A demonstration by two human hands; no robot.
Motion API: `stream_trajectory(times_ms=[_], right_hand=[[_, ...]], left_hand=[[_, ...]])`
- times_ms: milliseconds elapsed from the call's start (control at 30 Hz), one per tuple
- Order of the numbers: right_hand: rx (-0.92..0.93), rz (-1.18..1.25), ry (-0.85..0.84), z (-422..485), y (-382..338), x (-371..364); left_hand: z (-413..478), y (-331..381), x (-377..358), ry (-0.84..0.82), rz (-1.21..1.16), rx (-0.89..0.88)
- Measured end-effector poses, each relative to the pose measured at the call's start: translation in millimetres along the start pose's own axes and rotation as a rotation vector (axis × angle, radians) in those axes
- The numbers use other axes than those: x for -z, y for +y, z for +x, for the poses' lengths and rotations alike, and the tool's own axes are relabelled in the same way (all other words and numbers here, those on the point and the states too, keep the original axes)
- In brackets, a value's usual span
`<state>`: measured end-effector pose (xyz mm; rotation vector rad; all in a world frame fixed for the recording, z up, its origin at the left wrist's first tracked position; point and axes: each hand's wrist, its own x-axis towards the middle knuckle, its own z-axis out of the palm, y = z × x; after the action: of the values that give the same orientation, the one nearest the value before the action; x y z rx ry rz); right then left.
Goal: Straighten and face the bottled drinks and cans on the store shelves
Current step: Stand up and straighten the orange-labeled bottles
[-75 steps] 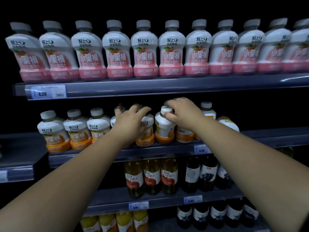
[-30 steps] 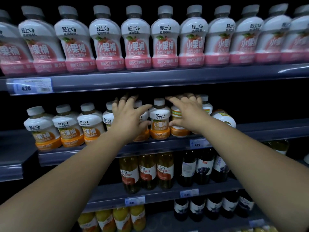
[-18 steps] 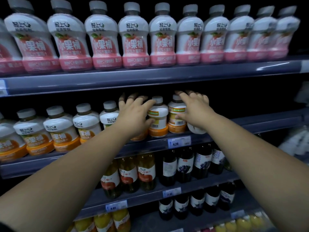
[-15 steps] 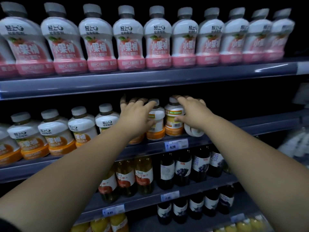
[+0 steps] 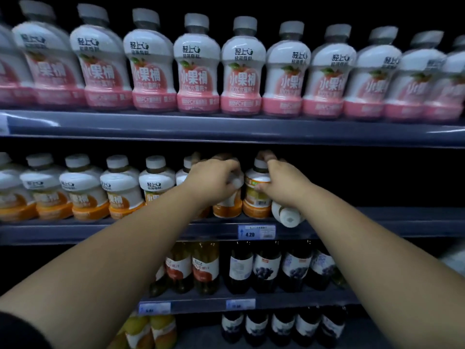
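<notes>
On the middle shelf (image 5: 100, 230), at the orange row's right end, my left grip (image 5: 214, 180) wraps one orange bottle (image 5: 227, 207). My right grip (image 5: 284, 185) clasps the neighbour bottle (image 5: 255, 197), whose barcode faces outward. I should twist both until the logos face front, then stand up the toppled bottle (image 5: 288, 217) lying under my right wrist.

轻上 and 水果桶 on pink bottles (image 5: 197, 71), 4.20 on shelf price tag (image 5: 256, 231)
</notes>
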<state>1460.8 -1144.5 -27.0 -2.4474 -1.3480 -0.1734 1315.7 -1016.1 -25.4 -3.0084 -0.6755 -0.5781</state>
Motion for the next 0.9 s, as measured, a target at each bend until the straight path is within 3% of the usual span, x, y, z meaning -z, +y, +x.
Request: stream_trajectory(times_ms=[167, 400, 533, 667, 767, 900], right_hand=[[-0.101, 0.025, 0.036, -9.0, -8.5, -2.7], [-0.199, -0.010, -0.017, -14.1, -11.6, 3.3], [-0.119, 0.033, -0.064, -5.7, 2.0, 7.6], [-0.028, 0.184, -0.118, -1.9, 17.8, 5.8], [0.010, 0.207, -0.149, -0.6, 22.7, 5.8], [0.034, 0.117, -0.097, 4.6, 25.6, 8.5]], left_hand=[[2.2, -7.6, -3.3, 0.003, 0.202, -0.081], [1.8, -23.5, 13.4, -0.059, 0.035, -0.269], [2.6, -12.2, 18.5, -0.147, -0.007, -0.137], [3.7, 14.8, 5.5, -0.101, 0.153, -0.016], [8.3, 16.3, 1.6, -0.062, 0.211, -0.015], [8.2, 0.9, 11.1, -0.156, 0.091, -0.032]])
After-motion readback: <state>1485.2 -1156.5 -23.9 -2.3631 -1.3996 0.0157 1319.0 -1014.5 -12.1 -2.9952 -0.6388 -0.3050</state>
